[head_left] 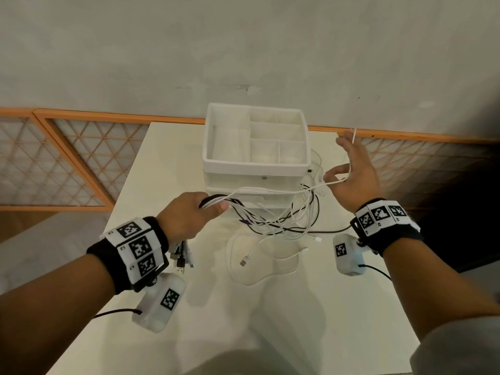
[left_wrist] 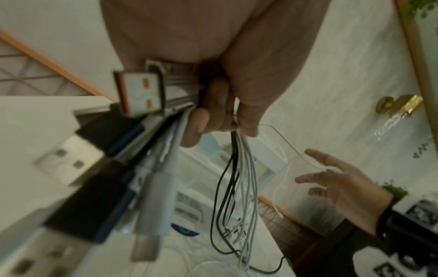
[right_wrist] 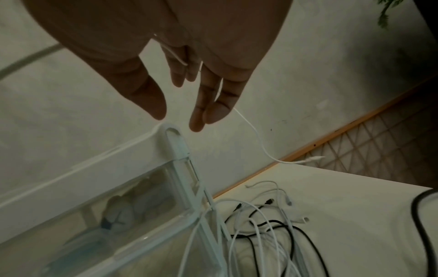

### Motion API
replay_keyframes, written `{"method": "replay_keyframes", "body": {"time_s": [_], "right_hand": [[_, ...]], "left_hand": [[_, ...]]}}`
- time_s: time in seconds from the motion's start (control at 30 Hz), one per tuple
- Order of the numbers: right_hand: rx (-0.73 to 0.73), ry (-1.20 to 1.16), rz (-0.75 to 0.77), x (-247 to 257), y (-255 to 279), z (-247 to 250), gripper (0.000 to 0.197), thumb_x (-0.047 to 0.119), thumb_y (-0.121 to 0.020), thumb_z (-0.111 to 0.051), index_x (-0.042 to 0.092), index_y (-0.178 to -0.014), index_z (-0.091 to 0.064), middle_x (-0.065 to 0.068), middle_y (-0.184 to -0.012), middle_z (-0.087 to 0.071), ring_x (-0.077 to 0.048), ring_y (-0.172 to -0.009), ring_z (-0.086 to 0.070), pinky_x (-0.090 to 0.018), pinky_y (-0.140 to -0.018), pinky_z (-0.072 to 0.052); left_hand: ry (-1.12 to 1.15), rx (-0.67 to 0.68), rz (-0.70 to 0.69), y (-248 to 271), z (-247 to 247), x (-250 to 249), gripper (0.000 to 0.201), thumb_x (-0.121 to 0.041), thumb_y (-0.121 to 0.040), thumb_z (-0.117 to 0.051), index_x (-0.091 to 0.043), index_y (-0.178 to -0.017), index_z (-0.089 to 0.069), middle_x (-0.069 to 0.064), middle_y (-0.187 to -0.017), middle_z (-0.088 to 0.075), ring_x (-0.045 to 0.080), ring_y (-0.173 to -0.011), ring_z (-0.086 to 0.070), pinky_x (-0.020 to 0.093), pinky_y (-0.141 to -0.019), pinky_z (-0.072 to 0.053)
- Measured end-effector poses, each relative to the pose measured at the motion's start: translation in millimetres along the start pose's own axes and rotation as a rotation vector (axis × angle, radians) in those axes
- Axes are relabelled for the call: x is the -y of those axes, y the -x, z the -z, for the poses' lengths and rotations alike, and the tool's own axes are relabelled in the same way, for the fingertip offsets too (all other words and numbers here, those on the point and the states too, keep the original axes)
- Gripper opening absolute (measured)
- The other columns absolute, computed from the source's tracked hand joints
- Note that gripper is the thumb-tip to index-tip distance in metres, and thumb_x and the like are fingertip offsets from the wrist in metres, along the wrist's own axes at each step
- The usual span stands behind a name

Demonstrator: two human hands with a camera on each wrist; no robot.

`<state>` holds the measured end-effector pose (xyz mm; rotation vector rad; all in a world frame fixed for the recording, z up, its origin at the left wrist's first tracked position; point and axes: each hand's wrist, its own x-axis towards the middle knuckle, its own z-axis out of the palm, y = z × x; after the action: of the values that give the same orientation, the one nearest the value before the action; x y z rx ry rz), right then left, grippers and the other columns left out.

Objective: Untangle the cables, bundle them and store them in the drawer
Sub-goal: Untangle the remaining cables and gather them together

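I am gripping a bunch of black and white cables (head_left: 216, 199) in my left hand (head_left: 186, 216), fingers and thumb curled tight around them above the white worktop (head_left: 284, 320). Their USB plugs (head_left: 182, 259) are hanging out below my fist, looming large and blurred in the left wrist view. From the fist the strands are trailing right into a loose tangle (head_left: 292, 220) lying on the worktop just in front of the drawer unit (head_left: 257, 169), with more white loops resting nearer to me.

My right hand (head_left: 354, 171) is raised to the right of the unit, fingers spread and nearly straight. One thin white cable (head_left: 351, 147) is running across it: the right wrist view shows it threading between my fingers (right_wrist: 213, 97) and dropping away behind them, its plug end dangling free in the air. The same strand is stretching back left toward the bunch in my fist.

The drawer unit is standing at the far middle of the worktop against the wall, its top an open tray split into compartments, with clear-fronted drawers beneath. Whether any drawer is pulled out, I cannot tell.
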<state>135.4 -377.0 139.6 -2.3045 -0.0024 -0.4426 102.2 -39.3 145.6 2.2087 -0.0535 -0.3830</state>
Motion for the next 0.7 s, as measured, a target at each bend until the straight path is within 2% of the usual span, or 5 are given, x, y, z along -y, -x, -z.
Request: {"method": "replay_keyframes", "body": {"time_s": [0.2,0.37,0.47,0.53,0.7], "right_hand": [[0.491,0.4,-0.307,-6,42,-9,0.092,0.019,-0.079,-0.071,0.036,-0.153,-0.021,0.004,-0.107,-0.071,-0.021,-0.094,-0.066,-0.037,-0.089,-0.055],[0.548,-0.032,-0.154,61,78,-48,0.085,0.051,-0.075,-0.079,0.054,-0.142,-0.027,0.009,-0.054,-0.06,0.003,-0.05,-0.054,-0.013,-0.058,-0.042],[0.651,-0.025,-0.194,76,78,-66,0.013,0.04,-0.087,-0.07,0.04,-0.097,-0.061,0.015,-0.046,-0.058,-0.003,-0.04,-0.054,-0.021,-0.05,-0.047],[0.7,0.088,-0.271,59,71,-64,0.014,0.027,-0.091,-0.065,0.024,-0.078,-0.063,0.006,-0.049,-0.063,-0.015,-0.043,-0.062,-0.027,-0.05,-0.053],[0.202,0.138,-0.163,26,75,-72,0.032,0.021,-0.08,-0.076,0.027,-0.109,-0.064,0.013,-0.084,-0.064,-0.011,-0.076,-0.064,-0.029,-0.083,-0.054]], "left_hand": [[0.318,-0.07,0.003,1,5,-15,0.045,-0.046,-0.098,-0.05,-0.011,-0.07,-0.051,-0.009,-0.047,-0.031,0.015,-0.047,-0.024,0.024,-0.047,-0.025],[0.113,0.036,-0.204,8,-6,-28,0.039,-0.038,-0.102,-0.045,-0.014,-0.079,-0.066,-0.015,-0.042,-0.041,0.004,-0.037,-0.038,0.025,-0.048,-0.03],[0.016,0.17,-0.337,17,-10,-41,0.035,-0.036,-0.102,-0.047,-0.019,-0.087,-0.073,-0.014,-0.045,-0.045,0.004,-0.041,-0.042,0.018,-0.045,-0.04],[-0.102,0.255,-0.362,21,-8,-39,0.032,-0.034,-0.101,-0.048,-0.015,-0.096,-0.074,-0.013,-0.054,-0.056,0.001,-0.047,-0.047,0.009,-0.047,-0.039],[-0.39,0.323,-0.147,15,-17,-1,0.024,-0.027,-0.102,-0.048,-0.015,-0.106,-0.069,0.003,-0.076,-0.062,0.013,-0.061,-0.051,0.01,-0.048,-0.039]]}}
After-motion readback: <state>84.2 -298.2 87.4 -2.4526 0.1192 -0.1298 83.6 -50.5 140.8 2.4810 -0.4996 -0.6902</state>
